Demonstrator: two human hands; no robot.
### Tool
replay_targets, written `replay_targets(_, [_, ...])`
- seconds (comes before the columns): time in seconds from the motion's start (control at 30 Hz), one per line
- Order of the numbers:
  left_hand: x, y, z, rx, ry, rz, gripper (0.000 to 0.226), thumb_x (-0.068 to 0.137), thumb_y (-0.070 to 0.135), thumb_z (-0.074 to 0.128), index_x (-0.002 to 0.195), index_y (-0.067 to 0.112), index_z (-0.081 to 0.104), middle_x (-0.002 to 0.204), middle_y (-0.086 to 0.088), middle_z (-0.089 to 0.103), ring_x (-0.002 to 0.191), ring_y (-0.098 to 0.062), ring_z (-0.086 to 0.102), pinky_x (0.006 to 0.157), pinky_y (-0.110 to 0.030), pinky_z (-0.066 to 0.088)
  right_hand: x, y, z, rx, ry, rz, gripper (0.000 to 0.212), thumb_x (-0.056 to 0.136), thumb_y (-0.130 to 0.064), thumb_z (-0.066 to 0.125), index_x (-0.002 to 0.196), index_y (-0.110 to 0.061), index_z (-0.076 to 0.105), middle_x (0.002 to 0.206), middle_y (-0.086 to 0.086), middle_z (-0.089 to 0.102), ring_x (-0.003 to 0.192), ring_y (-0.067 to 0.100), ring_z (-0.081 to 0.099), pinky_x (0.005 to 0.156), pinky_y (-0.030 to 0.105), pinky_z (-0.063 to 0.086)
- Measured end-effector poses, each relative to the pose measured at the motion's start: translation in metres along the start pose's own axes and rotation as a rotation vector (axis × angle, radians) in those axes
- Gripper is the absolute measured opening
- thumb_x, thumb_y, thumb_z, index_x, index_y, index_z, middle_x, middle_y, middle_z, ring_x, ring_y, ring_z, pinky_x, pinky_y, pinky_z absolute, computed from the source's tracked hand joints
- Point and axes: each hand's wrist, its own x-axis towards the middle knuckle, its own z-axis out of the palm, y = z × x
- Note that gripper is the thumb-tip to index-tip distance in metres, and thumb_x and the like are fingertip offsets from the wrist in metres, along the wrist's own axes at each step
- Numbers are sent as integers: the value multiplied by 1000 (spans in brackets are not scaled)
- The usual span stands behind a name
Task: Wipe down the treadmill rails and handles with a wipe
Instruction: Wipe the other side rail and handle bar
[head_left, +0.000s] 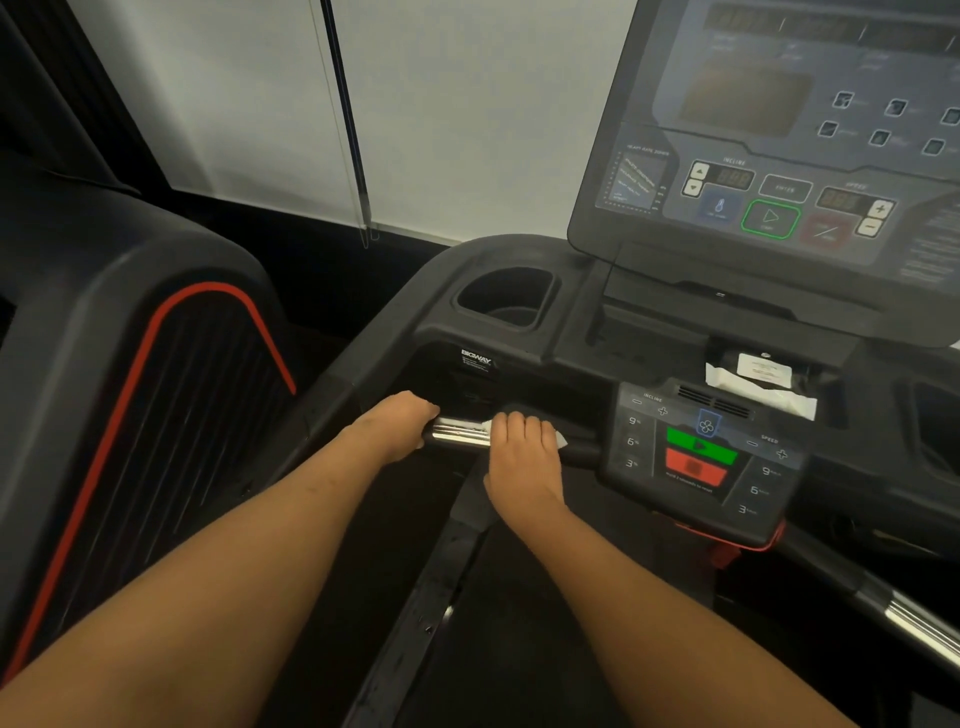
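The treadmill's front handle (460, 434), a short bar with a shiny metal grip, runs left of the small control pad. My left hand (397, 428) is closed around the bar's left end. My right hand (522, 449) is wrapped over the bar just to the right, pressing a white wipe (560, 439) against it; only the wipe's edges show past my fingers. A second chrome handle (919, 629) sticks out at the lower right, untouched.
A white wipe packet (761, 382) lies in the tray behind the control pad (701, 457). A cup holder (504, 299) sits at the console's left and the display (779, 145) rises at the upper right. Another black machine with red trim (130, 389) stands to the left.
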Motion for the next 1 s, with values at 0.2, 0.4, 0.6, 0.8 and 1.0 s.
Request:
replay_targets(0.2, [2,1,-2,5,-11,-6,32,92,10,65,123,21,64,111,-2,67,105,-18,64,96,-37,52,-24,-7,13,-91,22,-63,84,88,-14,57,155,2,10,150,26,27,142,45,25,121,54,14])
replay_targets(0.4, [3,0,-1,10,-11,-14,30,92,10,64,119,20,65,108,-2,67,100,-18,65,95,-38,52,5,-21,6,-31,-15,-31,59,85,-20,66,136,-4,41,119,17,54,110,35,52,107,49,38])
replay_targets(0.6, [3,-1,0,-1,-10,-13,29,92,11,65,119,21,65,107,-2,67,101,-18,65,96,-39,52,-14,-22,16,-122,-13,-95,88,87,-15,60,156,1,6,151,27,24,142,44,24,122,54,13])
replay_targets(0.8, [3,-4,1,-4,-5,-1,28,92,12,66,118,21,64,105,-1,66,98,-17,64,94,-38,53,11,-34,8,-31,-18,-51,62,85,-20,66,139,-4,39,124,18,53,115,36,51,108,49,36])
replay_targets(1.0, [2,-3,1,-10,-5,-4,27,92,12,66,117,22,64,105,0,67,98,-17,65,94,-38,52,-8,-36,17,-120,-22,-94,90,86,-16,62,155,1,7,150,28,26,141,46,24,122,55,13])
